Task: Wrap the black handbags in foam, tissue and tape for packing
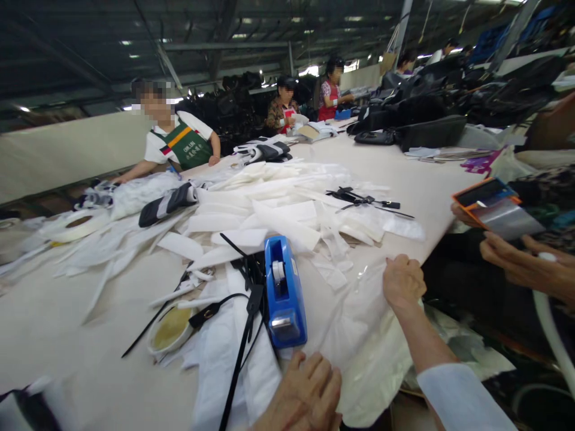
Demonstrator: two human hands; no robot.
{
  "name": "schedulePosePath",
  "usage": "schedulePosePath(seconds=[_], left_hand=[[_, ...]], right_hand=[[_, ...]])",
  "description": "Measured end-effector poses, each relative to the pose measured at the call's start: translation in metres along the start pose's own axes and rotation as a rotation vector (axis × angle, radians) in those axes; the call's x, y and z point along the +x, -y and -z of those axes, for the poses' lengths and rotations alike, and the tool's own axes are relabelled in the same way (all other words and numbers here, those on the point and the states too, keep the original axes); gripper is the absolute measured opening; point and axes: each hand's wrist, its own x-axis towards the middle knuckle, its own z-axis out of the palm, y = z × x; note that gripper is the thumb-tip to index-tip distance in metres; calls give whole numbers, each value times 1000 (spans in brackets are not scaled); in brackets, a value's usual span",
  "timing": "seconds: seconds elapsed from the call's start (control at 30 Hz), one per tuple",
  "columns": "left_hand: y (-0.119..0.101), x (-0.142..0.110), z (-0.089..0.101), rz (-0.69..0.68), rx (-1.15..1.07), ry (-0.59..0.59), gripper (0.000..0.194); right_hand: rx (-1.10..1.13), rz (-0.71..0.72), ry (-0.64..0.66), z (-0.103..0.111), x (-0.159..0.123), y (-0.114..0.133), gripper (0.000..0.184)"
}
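Observation:
A clear plastic bag (pixel 359 341) lies spread over the near table edge, and part of it hangs below. My right hand (pixel 404 281) is closed in a fist on its right side. At the bottom of the view my left hand (pixel 305 395) has its fingers curled at the bag's left side; its fingertips are partly hidden. Just beyond that hand stands a blue tape dispenser (pixel 285 293) with a roll in it. Black straps (pixel 254 299) with small buckles lie left of the dispenser, over white strips of padding.
White foam strips (pixel 283 215) are heaped mid-table. A round dish (pixel 171 329) holds something yellowish. A tape roll (pixel 78 224) lies at left, black bags (pixel 404 120) at the back right. At right, another person's hands (pixel 516 257) hold an orange-edged packet. A co-worker in a green apron (pixel 188 143) stands opposite.

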Motion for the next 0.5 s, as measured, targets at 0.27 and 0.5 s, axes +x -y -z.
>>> schedulePosePath(seconds=[0.27, 0.5], left_hand=[[15, -3, -11, -181, 59, -111, 26], [21, -7, -18, -147, 51, -97, 19]], right_hand=[[-50, -30, 70, 9, 1, 6, 25], [-36, -27, 156, 9, 8, 1, 28]])
